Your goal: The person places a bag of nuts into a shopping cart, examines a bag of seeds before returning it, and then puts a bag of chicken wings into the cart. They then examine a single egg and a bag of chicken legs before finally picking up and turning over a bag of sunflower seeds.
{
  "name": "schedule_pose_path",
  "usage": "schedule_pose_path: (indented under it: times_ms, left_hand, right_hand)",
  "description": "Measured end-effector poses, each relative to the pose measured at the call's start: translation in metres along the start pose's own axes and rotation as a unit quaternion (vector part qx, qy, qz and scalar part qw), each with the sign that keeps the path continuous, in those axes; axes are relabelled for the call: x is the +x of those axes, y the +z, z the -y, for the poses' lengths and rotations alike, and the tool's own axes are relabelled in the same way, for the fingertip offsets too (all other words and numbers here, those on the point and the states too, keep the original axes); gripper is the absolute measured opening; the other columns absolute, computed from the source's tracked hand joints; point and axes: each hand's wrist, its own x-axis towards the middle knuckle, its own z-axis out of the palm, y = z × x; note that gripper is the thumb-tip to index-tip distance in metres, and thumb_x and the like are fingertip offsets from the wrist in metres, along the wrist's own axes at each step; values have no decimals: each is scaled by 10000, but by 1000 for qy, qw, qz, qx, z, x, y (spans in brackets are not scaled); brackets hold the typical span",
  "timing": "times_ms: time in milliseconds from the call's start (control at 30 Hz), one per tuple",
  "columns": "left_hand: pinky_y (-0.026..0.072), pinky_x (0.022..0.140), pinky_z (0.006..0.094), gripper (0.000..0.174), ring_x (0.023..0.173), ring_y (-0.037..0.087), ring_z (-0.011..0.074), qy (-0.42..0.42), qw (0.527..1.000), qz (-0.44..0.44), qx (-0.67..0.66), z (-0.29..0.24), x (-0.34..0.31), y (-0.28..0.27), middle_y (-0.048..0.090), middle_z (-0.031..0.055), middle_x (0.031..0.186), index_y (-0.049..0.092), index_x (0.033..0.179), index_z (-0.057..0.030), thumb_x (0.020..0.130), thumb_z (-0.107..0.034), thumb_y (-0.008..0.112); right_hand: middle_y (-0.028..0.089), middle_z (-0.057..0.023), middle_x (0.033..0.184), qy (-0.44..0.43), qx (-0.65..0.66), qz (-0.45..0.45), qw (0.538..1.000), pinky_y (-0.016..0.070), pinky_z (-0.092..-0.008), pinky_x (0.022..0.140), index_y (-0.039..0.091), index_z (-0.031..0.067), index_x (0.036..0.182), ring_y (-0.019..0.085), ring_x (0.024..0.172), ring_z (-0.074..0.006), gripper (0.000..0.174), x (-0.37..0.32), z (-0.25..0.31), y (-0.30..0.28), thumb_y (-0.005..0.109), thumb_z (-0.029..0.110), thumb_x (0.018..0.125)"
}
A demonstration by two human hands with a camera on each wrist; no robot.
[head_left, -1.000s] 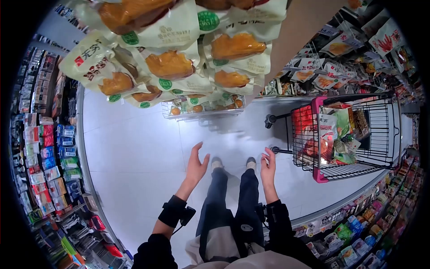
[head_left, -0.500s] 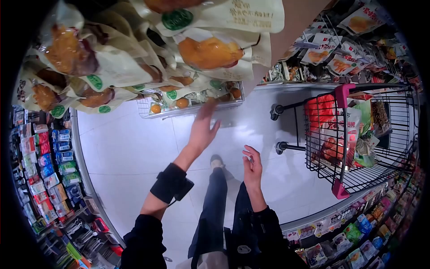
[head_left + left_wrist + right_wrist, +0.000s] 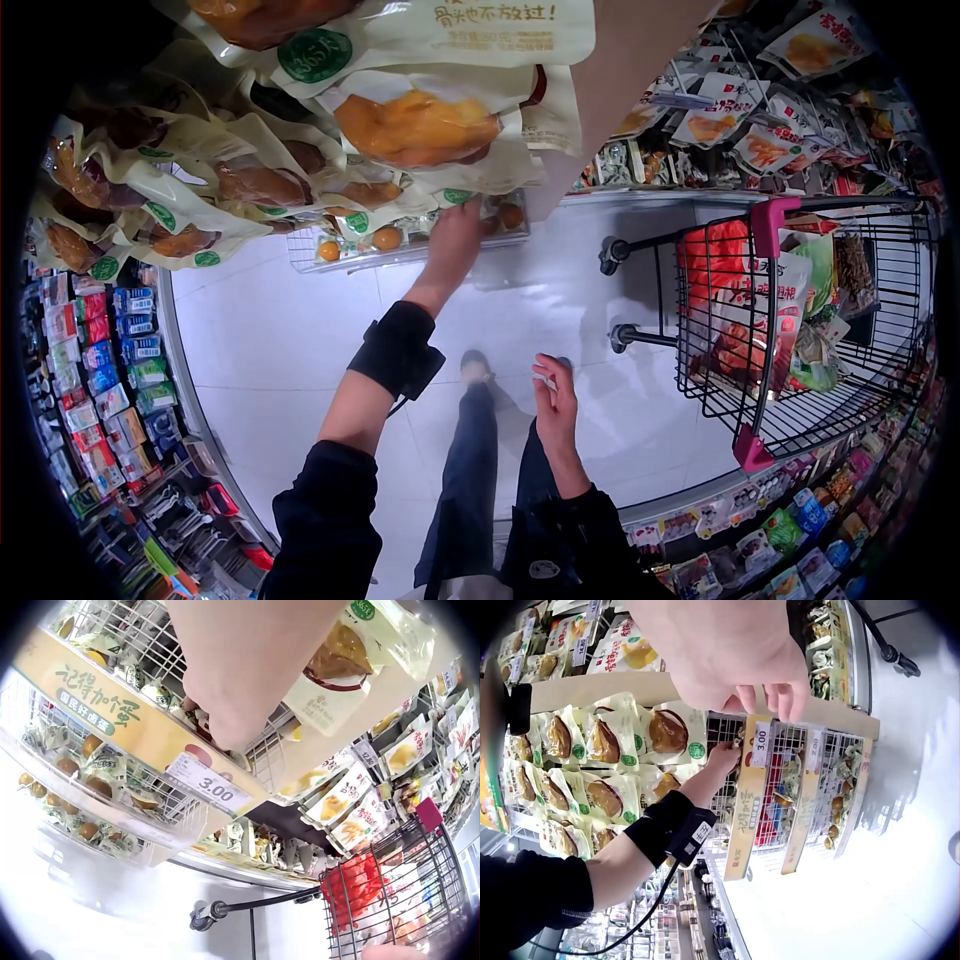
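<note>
My left hand reaches down into a wire shelf basket behind a yellow front strip. In the left wrist view its thumb and fingertips are among small packets; I cannot tell whether they pinch one. Packed brown eggs show beside that hand in the head view. Hanging bags of browned meat crowd above it. My right hand is held in the air over the floor, fingers loosely bent and holding nothing.
At the right stands a black wire shopping cart with pink corners, holding several bags. A 3.00 price card marks the basket front. Lower baskets hold more packed eggs. Stocked shelves line the left, with more goods at lower right.
My left hand has moved forward and up from over the floor into the basket. The hanging bags and cart have shifted in view as the head moved. My right hand stays in the air.
</note>
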Motion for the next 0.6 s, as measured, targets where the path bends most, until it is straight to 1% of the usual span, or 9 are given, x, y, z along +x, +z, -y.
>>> schedule_pose_path:
  times_ms: [67,167,200,267,367,467,567,600]
  left_hand:
    - [482,630,424,330,710,571,360,-1,999,22,29,5,5,5,574,164,777,488,1048,-51,735,-117,570]
    - [460,696,445,381,819,560,343,-83,982,167,34,8,15,-1,572,193,894,467,1103,-46,728,-60,534]
    - [468,688,432,353,805,568,337,-64,986,151,33,11,14,-2,579,179,876,474,1085,-48,737,-66,528]
    - [485,671,405,297,778,585,326,-26,992,116,30,16,11,-5,592,151,839,489,1049,-53,755,-78,515]
    - [460,778,383,337,933,542,314,59,996,68,6,27,-3,-7,559,158,991,469,1097,-40,763,-79,494]
    - [418,868,375,550,1074,458,307,139,987,69,-33,31,-13,-20,449,161,1196,374,1241,-62,720,-11,543]
    - [398,907,354,566,1119,424,307,169,978,109,-56,26,-34,-32,402,140,1259,375,1235,-45,700,5,554]
    - [400,905,327,510,1114,435,293,214,971,99,-30,13,-46,-45,398,143,1263,380,1220,-26,742,-7,554]
  right_hand:
    - [451,-65,1101,3,-5,1,1000,415,-253,810,474,31,1125,508,978,-165,325,2,-1,-3,438,-69,818]
    - [473,-71,1109,8,-17,-2,1000,415,-275,809,471,49,1134,508,986,-178,349,3,-3,-10,441,-57,803]
    - [481,-75,1113,8,-22,-3,1000,415,-286,809,469,56,1138,508,992,-186,362,4,-4,-12,442,-53,795]
    - [478,-63,1113,14,-27,-10,999,415,-258,794,477,41,1127,510,979,-162,323,4,-4,-15,447,-47,818]
    - [479,-58,1112,4,-21,-19,1000,415,-240,783,488,29,1113,516,964,-150,284,4,-7,-20,455,-28,837]
    - [490,-61,1105,-1,-24,-17,1000,415,-237,786,498,18,1097,520,953,-145,248,4,-4,-22,458,-4,853]
    - [501,-66,1098,-15,-23,-3,1000,414,-240,801,505,5,1081,519,948,-136,218,7,-7,-27,456,18,869]
    - [505,-68,1096,-23,-19,2,1000,414,-242,808,507,0,1076,518,947,-133,210,8,-9,-28,455,26,874]
